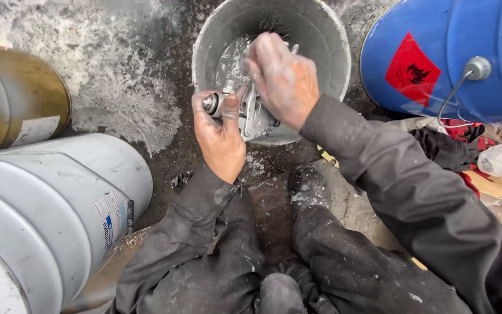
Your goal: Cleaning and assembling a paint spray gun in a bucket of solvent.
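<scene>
Single head-worn view, aimed steeply down from above the person's own lap and knees. Close range: both forearms enter from the bottom edge, hands near upper centre over a grey bucket (326, 40) on the ground. Frame takes in a grey drum (47, 215) at left, a blue drum (454, 52) upper right. No second view to overlap.

Three drums (47, 215), one bucket (326, 40).

Dull grey metal part (255, 116), matt grimy bucket (321, 35), glossy blue drum (437, 52), rough concrete floor (117, 75).
</scene>
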